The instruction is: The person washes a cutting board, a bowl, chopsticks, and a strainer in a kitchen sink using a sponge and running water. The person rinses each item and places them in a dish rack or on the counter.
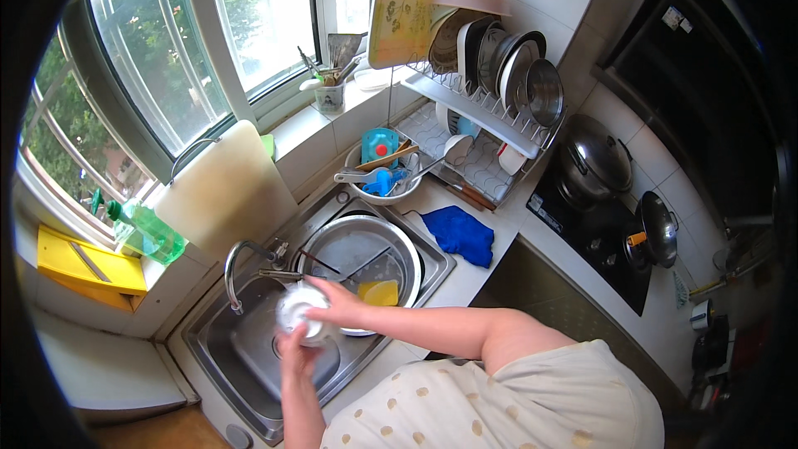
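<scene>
Both my hands hold a small white bowl (302,312), blurred by motion, above the left basin of the stainless steel sink (237,337). My left hand (296,352) grips its near side. From the right, my right hand (336,304) grasps the rim, with fingers at the bowl's inside. A chrome faucet (234,274) arches over the basin just left of the bowl. In the right basin sits a large round metal basin (408,249) with a little water, chopsticks (368,264) and a yellow sponge or cloth (379,293).
A blue cloth (460,236) lies on the counter right of the sink. Behind stand a bowl of utensils (386,196) and a wire dish rack (480,106). A cutting board (227,190) leans by the window, near a green bottle (153,234). A lidded pot (595,153) sits on the stove.
</scene>
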Action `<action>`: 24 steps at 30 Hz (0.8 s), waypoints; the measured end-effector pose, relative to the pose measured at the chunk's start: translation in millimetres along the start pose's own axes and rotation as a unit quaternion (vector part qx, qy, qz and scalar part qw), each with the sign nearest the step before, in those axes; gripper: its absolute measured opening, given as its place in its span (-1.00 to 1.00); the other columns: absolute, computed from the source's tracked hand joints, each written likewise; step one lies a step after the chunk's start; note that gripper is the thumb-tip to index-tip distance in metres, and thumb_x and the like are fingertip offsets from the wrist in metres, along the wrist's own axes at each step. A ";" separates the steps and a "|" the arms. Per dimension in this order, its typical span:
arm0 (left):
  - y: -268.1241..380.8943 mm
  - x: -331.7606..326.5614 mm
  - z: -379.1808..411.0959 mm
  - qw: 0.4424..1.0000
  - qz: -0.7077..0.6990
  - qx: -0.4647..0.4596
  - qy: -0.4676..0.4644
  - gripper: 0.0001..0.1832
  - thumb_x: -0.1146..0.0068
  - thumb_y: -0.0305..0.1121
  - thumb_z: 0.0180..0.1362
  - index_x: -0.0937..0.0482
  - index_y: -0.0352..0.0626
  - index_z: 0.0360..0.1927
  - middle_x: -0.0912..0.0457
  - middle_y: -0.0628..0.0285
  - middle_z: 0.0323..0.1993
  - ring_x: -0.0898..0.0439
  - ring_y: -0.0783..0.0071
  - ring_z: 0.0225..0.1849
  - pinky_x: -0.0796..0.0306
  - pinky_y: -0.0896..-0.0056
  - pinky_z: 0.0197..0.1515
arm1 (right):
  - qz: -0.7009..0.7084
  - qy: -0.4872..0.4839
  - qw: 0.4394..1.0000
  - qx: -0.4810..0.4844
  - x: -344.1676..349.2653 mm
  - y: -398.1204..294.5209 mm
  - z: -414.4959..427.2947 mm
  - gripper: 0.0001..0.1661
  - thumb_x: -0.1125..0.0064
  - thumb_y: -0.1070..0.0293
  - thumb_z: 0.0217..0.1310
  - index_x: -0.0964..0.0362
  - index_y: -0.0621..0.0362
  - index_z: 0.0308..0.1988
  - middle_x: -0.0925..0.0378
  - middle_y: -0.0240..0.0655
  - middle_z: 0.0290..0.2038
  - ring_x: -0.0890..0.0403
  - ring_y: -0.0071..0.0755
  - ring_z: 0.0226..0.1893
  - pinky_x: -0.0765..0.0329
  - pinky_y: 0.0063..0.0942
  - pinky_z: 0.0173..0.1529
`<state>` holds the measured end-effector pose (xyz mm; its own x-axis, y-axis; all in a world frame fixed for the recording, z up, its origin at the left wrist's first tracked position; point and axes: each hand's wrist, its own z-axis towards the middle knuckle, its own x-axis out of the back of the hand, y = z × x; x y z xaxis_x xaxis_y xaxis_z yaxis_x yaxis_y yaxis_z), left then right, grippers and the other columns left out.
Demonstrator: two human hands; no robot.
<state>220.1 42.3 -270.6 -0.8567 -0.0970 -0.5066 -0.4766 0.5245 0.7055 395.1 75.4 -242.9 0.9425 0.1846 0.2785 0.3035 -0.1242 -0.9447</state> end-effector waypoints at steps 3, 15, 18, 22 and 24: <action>-47.4 7.6 -0.9 0.972 -0.021 0.233 0.022 -0.38 -0.13 -0.15 0.10 -0.30 0.02 0.25 -0.41 0.19 0.17 -0.43 0.06 0.12 -0.35 -0.14 0.06 | -0.001 -0.049 0.975 -0.216 -13.3 70.3 -5.8 0.10 -0.34 -0.01 -0.15 -0.06 0.33 0.28 -0.25 0.11 0.22 -0.32 0.01 0.23 -0.27 -0.25 0.28; 25.6 -39.4 -20.9 0.982 0.082 -0.167 0.012 -0.19 -0.26 -0.20 0.01 -0.09 0.00 0.31 -0.40 0.09 0.11 -0.45 0.16 0.11 -0.41 0.09 0.09 | -0.042 0.048 0.971 0.231 20.1 -18.0 1.0 -0.07 -0.28 0.10 -0.02 -0.08 0.07 0.30 -0.16 0.10 0.22 -0.27 0.09 0.22 -0.24 -0.24 0.29; -46.8 -6.1 9.1 0.984 -0.045 0.170 0.010 -0.34 -0.19 -0.10 0.04 -0.28 0.08 0.25 -0.39 0.17 0.17 -0.49 0.11 0.06 -0.43 -0.11 -0.01 | -0.023 -0.062 0.988 -0.142 16.9 62.7 1.7 0.02 -0.30 -0.01 -0.12 -0.14 0.31 0.25 -0.29 0.14 0.18 -0.34 0.06 0.20 -0.28 -0.22 0.28; 0.7 -56.0 -26.7 0.997 0.056 -0.034 0.047 -0.33 -0.17 -0.33 0.04 -0.14 0.00 0.23 -0.42 0.17 0.05 -0.52 0.20 0.00 -0.53 0.06 -0.14 | -0.007 -0.054 0.998 0.024 51.2 -0.7 -11.5 0.07 -0.31 -0.08 -0.07 -0.02 0.14 0.32 -0.24 0.06 0.19 -0.30 0.01 0.20 -0.28 -0.22 0.26; 33.4 -81.5 -52.0 0.971 0.083 -0.217 0.054 -0.14 -0.22 -0.44 -0.03 0.00 -0.09 0.33 -0.35 0.10 0.10 -0.47 0.22 0.06 -0.47 0.19 0.02 | 0.047 -0.058 0.978 0.196 75.2 -61.3 -22.1 0.02 -0.35 0.10 -0.05 0.00 0.08 0.33 -0.20 0.01 0.18 -0.29 0.01 0.19 -0.28 -0.28 0.24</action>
<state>263.7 23.8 -180.0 -0.9331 -0.1432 -0.3300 -0.3489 0.1370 0.9271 450.5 75.4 -160.2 0.9347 0.3022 0.1869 0.1179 0.2325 -0.9654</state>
